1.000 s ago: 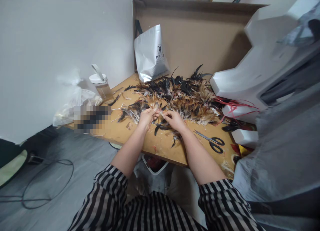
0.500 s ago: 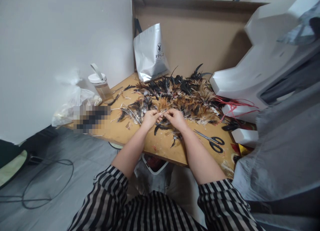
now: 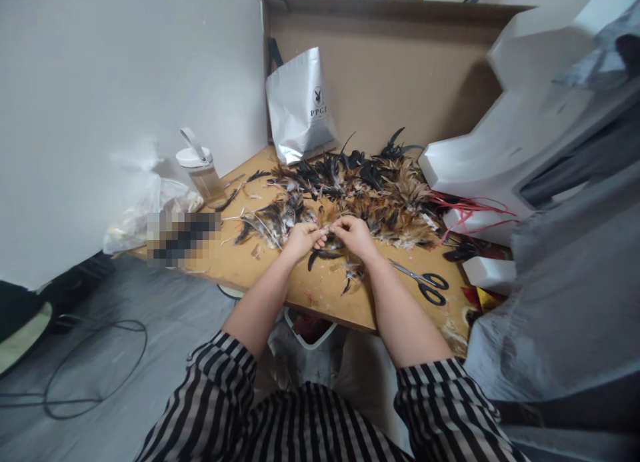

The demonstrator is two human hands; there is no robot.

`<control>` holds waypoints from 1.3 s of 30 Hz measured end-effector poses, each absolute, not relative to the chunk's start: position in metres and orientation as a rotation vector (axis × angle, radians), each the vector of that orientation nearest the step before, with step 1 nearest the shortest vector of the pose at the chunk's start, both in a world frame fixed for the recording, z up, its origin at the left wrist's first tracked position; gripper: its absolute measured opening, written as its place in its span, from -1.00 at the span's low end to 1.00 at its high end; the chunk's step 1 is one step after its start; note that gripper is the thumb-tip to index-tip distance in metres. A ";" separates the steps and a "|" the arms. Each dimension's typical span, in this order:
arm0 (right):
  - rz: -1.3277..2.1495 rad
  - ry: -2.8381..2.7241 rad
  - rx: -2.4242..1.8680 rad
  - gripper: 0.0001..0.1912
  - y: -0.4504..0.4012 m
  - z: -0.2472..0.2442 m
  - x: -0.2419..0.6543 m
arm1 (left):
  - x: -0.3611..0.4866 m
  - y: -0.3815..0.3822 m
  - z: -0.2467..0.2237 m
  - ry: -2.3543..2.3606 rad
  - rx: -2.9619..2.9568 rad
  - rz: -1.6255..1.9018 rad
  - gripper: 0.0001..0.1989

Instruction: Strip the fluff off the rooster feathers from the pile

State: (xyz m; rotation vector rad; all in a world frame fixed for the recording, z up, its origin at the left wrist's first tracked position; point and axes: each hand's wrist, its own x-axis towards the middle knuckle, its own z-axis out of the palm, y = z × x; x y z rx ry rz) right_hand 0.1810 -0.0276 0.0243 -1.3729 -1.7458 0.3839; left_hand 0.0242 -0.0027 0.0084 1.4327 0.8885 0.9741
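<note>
My left hand [image 3: 303,240] and my right hand [image 3: 354,236] meet over the front edge of a long heap of brown and black feathers [image 3: 370,212]. The fingers of both hands are closed in a pinch, fingertips almost touching. Whatever lies between them is too small to make out. Just below my fingers, a dark curved feather [image 3: 326,255] rests on the wooden table [image 3: 320,289]. Scissors with black handles [image 3: 425,282] lie to the right of my right forearm.
A silver bag [image 3: 303,109] leans at the back near cardboard. At the left stand a lidded cup [image 3: 203,172] and a plastic bag [image 3: 150,212]. Red cords [image 3: 467,215] and white foam [image 3: 487,273] are at the right. Below the table edge sits a white bin [image 3: 310,342].
My right hand has tilted slightly, its knuckles a little higher, and the fingertips have shifted a little. My left hand has barely moved.
</note>
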 end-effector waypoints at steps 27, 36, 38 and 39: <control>0.597 -1.868 -1.485 -0.86 -0.029 0.022 0.190 | 0.021 0.005 0.007 0.852 1.055 1.138 -0.83; 0.933 -1.616 -1.306 -0.81 -0.032 0.023 0.177 | 0.025 0.003 0.006 0.775 1.109 1.118 -0.80; 0.959 -1.617 -1.296 -0.80 -0.032 0.022 0.174 | 0.025 0.002 0.007 0.742 1.103 1.102 -0.80; 0.972 -1.616 -1.283 -0.79 -0.031 0.021 0.173 | 0.025 0.002 0.007 0.721 1.092 1.093 -0.80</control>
